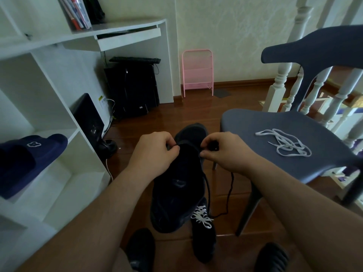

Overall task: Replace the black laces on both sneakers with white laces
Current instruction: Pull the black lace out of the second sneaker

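Far left: white shelf unit (pixel 64 118) with a navy slipper (pixel 29 160) in one compartment. Not part of the job; ignore.

Left hand (pixel 155 152): your fingers (pixel 172 147) are curled tight at the left edge of the black sneaker's (pixel 176 193) eyelet row, apparently pinching the black lace (pixel 230 193) or the flap beside it. The shoe is too dark to say which. Use this hand as the anchor: keep the upper steady so the pull does not drag the whole shoe.

Centre: the sneaker is held up between your hands, toe pointing away from you. Judgement: you are unthreading the black lace, near the toe-end eyelets.

Right hand (pixel 222 152): fingers closed in a pinch on the black lace at the right eyelet edge; a long free tail hangs from it down toward the floor. Draw the lace out one crossing at a time, straight along the eyelet's axis, not sideways, so the tip does not snag. Mind the hanging tail: it ends near the second sneaker (pixel 204 238) and could catch there.

Below centre: that second sneaker lies on the floor, white lacing (pixel 201 216) already threaded. So roughly half the task looks done.

Right: the spare white lace (pixel 284 142) lies loose in a tangle on the grey chair (pixel 265 158) seat, within reach of your right hand. Untangle it before you thread.
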A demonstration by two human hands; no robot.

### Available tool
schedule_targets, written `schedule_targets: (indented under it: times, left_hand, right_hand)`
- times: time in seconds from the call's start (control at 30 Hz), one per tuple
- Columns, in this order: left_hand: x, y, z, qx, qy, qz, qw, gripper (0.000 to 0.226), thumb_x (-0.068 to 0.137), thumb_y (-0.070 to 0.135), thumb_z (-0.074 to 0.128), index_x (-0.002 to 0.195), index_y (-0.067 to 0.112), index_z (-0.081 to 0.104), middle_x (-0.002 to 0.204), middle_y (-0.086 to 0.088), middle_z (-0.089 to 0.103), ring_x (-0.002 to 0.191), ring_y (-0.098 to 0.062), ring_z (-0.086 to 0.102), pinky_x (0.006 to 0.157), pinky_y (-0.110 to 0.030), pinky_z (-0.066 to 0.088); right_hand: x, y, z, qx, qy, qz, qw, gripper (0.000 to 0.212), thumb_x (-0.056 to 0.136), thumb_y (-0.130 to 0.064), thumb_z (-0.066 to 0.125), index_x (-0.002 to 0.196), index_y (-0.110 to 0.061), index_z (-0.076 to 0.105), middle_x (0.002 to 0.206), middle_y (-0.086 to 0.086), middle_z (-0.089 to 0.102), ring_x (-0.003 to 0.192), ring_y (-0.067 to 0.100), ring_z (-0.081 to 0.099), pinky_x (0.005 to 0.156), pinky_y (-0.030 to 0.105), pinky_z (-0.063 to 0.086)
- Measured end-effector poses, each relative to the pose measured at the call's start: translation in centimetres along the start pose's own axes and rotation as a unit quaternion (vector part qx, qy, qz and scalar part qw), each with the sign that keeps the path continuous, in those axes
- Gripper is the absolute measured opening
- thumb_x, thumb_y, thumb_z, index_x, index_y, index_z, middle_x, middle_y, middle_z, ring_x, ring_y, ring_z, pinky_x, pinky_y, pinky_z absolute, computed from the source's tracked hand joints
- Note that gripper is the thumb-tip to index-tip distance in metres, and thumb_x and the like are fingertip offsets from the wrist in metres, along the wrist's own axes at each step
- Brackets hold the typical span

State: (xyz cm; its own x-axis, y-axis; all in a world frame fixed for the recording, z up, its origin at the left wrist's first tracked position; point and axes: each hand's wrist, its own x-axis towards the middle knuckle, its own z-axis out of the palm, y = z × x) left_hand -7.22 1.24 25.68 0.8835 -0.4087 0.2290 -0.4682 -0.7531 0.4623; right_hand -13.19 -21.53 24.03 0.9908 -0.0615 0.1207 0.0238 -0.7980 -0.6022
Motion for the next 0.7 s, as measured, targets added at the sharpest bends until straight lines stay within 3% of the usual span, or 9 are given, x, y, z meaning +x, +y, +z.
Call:
schedule_targets:
  times: [0.2,0.3,0.37,0.43,0.47,0.53,0.57,0.63,0.7]
  left_hand:
    - [0.0,-0.2,-0.4,0.001,0.004,0.001,1.0,0.014,0.097,0.039,0.072,0.086,0.034,0.066,0.071,0.012,0.063,0.067,-0.004,0.061,0.055,-0.019,0.039]
    - [0.2,-0.7,-1.0,-0.014,0.021,-0.022,0.999,0.011,0.097,0.039,0.071,0.09,0.03,0.071,0.074,0.012,0.066,0.068,-0.005,0.064,0.057,-0.023,0.044]
    - [0.2,-1.0,-1.3,-0.019,0.025,-0.027,0.999,0.011,0.097,0.038,0.072,0.09,0.031,0.07,0.073,0.012,0.066,0.069,-0.005,0.064,0.057,-0.024,0.045]
    - [0.1,-0.9,-1.3,-0.006,0.015,-0.022,1.0,0.015,0.097,0.037,0.072,0.084,0.032,0.066,0.07,0.011,0.065,0.065,-0.006,0.063,0.055,-0.023,0.043]
    - [0.1,-0.7,-1.2,0.001,0.011,-0.019,1.0,0.019,0.096,0.036,0.072,0.081,0.033,0.063,0.068,0.01,0.064,0.063,-0.006,0.062,0.053,-0.022,0.041]
    - [0.0,-0.5,-0.9,0.008,0.007,-0.019,1.0,0.025,0.096,0.034,0.073,0.076,0.035,0.058,0.069,0.01,0.063,0.061,-0.006,0.061,0.05,-0.02,0.038]
    - [0.1,-0.4,-0.9,0.008,0.006,-0.021,1.0,0.026,0.096,0.034,0.073,0.075,0.035,0.057,0.07,0.011,0.062,0.061,-0.006,0.06,0.05,-0.019,0.037]
    - [0.1,-0.2,-0.7,0.009,0.004,-0.025,1.0,0.026,0.096,0.035,0.072,0.075,0.035,0.057,0.07,0.011,0.062,0.061,-0.005,0.059,0.048,-0.018,0.035]
    - [0.1,0.0,-0.5,0.004,-0.004,-0.029,1.0,0.022,0.096,0.036,0.072,0.078,0.033,0.061,0.07,0.011,0.062,0.06,-0.005,0.059,0.045,-0.015,0.033]
  right_hand:
    - [0.2,-0.1,0.3,-0.099,0.038,-0.028,0.994,0.02,0.095,-0.022,0.068,0.111,-0.028,0.078,0.104,-0.009,0.075,0.095,0.012,0.066,0.084,0.029,0.055]
    - [0.6,1.9,-0.3,-0.136,0.059,0.094,0.984,0.011,0.091,-0.026,0.065,0.084,-0.024,0.073,0.086,-0.001,0.07,0.078,0.021,0.063,0.066,0.037,0.055]
    - [0.5,3.2,-0.6,-0.128,0.046,0.153,0.979,0.02,0.091,-0.026,0.066,0.073,-0.019,0.063,0.073,0.003,0.062,0.07,0.023,0.059,0.059,0.034,0.048]
    - [0.5,3.3,-0.5,-0.034,0.06,0.169,0.983,0.019,0.093,-0.025,0.063,0.076,-0.016,0.064,0.07,0.001,0.061,0.066,0.021,0.056,0.057,0.032,0.044]
    - [0.6,2.9,-0.5,0.066,0.082,0.175,0.979,0.018,0.094,-0.022,0.061,0.078,-0.015,0.065,0.067,0.0,0.059,0.06,0.019,0.051,0.054,0.031,0.039]
    - [0.8,1.6,-0.7,0.314,0.115,0.197,0.921,0.017,0.096,-0.015,0.055,0.08,-0.013,0.062,0.072,-0.001,0.067,0.049,0.016,0.034,0.051,0.029,0.027]
    - [0.8,0.9,-0.8,0.411,0.108,0.21,0.881,0.018,0.095,-0.012,0.051,0.079,-0.013,0.06,0.088,-0.001,0.076,0.048,0.016,0.029,0.05,0.029,0.023]
    - [0.7,-0.3,-1.0,0.518,0.067,0.219,0.824,0.023,0.094,-0.013,0.048,0.08,-0.012,0.067,0.12,0.002,0.075,0.049,0.014,0.025,0.048,0.028,0.022]
    - [0.5,-1.0,-1.0,0.545,0.038,0.206,0.811,0.019,0.096,-0.015,0.046,0.089,-0.01,0.062,0.111,0.006,0.077,0.05,0.014,0.026,0.044,0.026,0.023]
